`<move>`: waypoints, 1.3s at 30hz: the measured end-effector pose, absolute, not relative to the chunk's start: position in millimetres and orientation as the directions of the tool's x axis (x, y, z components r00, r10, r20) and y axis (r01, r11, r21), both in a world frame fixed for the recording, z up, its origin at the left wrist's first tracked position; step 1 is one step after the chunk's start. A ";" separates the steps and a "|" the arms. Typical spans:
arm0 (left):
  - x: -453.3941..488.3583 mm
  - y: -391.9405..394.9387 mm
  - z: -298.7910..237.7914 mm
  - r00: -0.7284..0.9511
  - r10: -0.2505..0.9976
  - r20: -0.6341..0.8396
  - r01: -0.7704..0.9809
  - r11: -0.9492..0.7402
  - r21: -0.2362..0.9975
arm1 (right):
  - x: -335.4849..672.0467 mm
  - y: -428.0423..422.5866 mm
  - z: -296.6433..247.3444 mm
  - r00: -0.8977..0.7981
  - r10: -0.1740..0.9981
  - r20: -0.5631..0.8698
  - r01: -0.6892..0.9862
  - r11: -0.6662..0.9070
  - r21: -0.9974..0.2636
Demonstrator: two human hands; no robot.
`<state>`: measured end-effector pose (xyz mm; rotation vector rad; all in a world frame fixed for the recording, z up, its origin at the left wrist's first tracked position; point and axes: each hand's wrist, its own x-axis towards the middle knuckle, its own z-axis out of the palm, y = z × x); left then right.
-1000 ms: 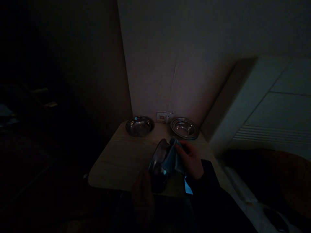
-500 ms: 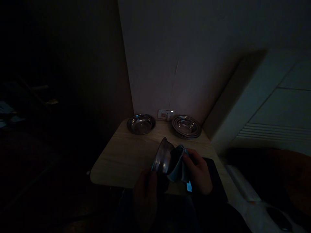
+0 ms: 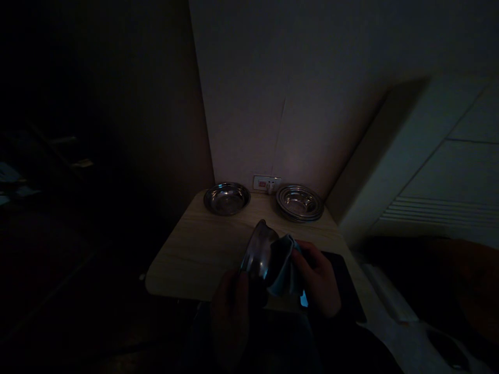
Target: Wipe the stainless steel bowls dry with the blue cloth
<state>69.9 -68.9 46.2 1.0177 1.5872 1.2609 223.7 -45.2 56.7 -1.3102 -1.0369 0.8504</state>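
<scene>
A shiny metal bowl [image 3: 259, 254] is tilted on its side above the table's front part. My left hand [image 3: 231, 311] is closed on its near rim. A bluish cloth [image 3: 284, 272] is pinched in my right hand [image 3: 317, 278], and it touches the outside of the bowl or lies close against it; the dark light hides which. Behind, a shallow metal dish [image 3: 226, 199] rests at the table's back left. Several nested metal bowls [image 3: 299, 202] sit at the back right.
The pale wooden table [image 3: 187, 254] has rounded front corners and stands against a wall with a socket plate [image 3: 266, 183]. A dark flat object [image 3: 345, 280] lies on the right, with a small lit patch by my right hand. A white panelled cabinet [image 3: 440, 182] stands right.
The bowl and my left hand have shifted slightly left and the bowl has turned a little. My right hand and the cloth have moved only slightly.
</scene>
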 end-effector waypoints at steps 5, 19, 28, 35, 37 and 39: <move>71.2 -69.6 49.2 -0.363 0.912 -0.192 0.116 0.249 0.962 | 222.6 -46.8 55.6 0.317 0.937 0.147 0.135 0.109 -0.985; 63.6 -63.0 51.9 -0.403 0.884 -0.236 0.048 0.278 0.959 | 228.9 -50.6 45.9 0.349 0.932 0.099 0.117 0.062 -0.991; 61.1 -59.9 54.4 -0.405 0.889 -0.214 0.069 0.263 0.962 | 225.8 -54.2 41.4 0.345 0.930 0.127 0.149 0.079 -0.986; 61.3 -59.9 63.2 -0.411 0.907 -0.090 0.253 0.208 0.945 | 224.9 -54.7 42.5 0.334 0.929 0.157 0.187 0.097 -0.977; 61.1 -59.9 63.9 -0.403 0.912 -0.079 0.266 0.199 0.943 | 223.6 -55.1 42.4 0.323 0.929 0.181 0.212 0.115 -0.970; 61.1 -59.4 63.8 -0.396 0.916 -0.060 0.269 0.178 0.947 | 220.6 -55.1 43.7 0.301 0.931 0.208 0.233 0.140 -0.962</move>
